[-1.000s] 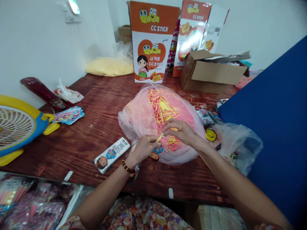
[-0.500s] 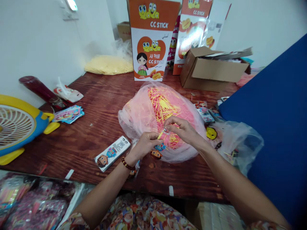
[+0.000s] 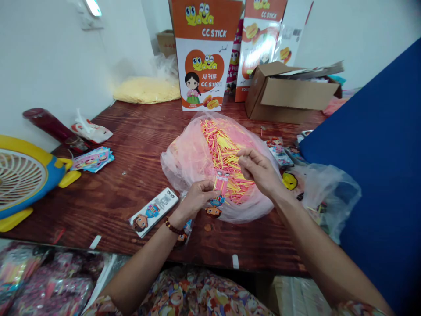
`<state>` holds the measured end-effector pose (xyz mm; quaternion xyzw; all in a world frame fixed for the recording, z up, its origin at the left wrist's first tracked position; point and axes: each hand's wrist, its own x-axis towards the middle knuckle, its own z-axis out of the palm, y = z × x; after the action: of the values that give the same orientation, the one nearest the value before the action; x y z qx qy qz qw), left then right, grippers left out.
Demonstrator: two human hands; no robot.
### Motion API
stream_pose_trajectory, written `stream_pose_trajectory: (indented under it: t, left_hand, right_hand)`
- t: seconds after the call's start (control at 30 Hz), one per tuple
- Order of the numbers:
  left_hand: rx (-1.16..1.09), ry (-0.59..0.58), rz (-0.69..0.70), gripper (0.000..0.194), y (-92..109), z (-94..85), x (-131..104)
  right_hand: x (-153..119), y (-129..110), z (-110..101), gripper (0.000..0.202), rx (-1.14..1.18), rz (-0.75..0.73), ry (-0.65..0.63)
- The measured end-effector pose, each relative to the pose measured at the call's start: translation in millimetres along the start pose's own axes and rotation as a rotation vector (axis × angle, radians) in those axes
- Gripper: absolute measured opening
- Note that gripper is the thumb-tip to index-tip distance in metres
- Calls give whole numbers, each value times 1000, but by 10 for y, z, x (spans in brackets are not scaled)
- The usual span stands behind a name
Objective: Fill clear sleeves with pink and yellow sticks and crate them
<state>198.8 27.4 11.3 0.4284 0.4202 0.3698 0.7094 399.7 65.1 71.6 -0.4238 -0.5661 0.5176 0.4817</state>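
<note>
My left hand [image 3: 199,197] pinches a small printed packet [image 3: 219,189] with pink sticks showing in its clear part and a cartoon face at its lower end. To the right, my right hand [image 3: 258,169] is closed above the heap of sticks; whatever its fingertips hold is too small to make out. Under both hands lies a large translucent pink bag [image 3: 194,153], open over many pink and yellow sticks [image 3: 223,147]. A flat stack of printed packets [image 3: 154,212] rests left of my left hand.
Tall CC Stick cartons [image 3: 202,57] and an open cardboard box [image 3: 292,94] stand at the back. A yellow and blue fan [image 3: 29,175], a dark red bottle [image 3: 52,127] and tissues [image 3: 92,131] are at the left. A blue panel [image 3: 378,175] borders the right.
My right hand has moved right and away from the packet, its fingers now curled. In my left hand the packet stands more upright, with pink sticks visible in it.
</note>
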Motion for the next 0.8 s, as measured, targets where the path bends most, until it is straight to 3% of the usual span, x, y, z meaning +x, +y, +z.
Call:
stream_pose_trajectory:
  t: [0.17, 0.27, 0.47, 0.6, 0.7, 0.8]
  left_hand:
    - [-16, 2, -3, 30, -20, 14, 1]
    - [-69, 4, -13, 33, -22, 31, -11]
    - [-116, 57, 5, 35, -11, 23, -28]
    - [-88, 60, 38, 34, -54, -32, -84]
    - [-20, 85, 74, 30, -87, -153, -230]
    - [64, 195, 100, 30, -106, -389, -467]
  right_hand:
    - [-77, 39, 84, 18, -456, -111, -122]
    - [-58, 77, 69, 19, -560, -119, -175]
    - [-63, 205, 25, 27, -429, -43, -88]
    - [-130, 348, 169, 28, -299, 53, -212]
    - [-157, 441, 331, 26, -188, 115, -271]
    - [-138, 483, 412, 23, -185, 120, -250]
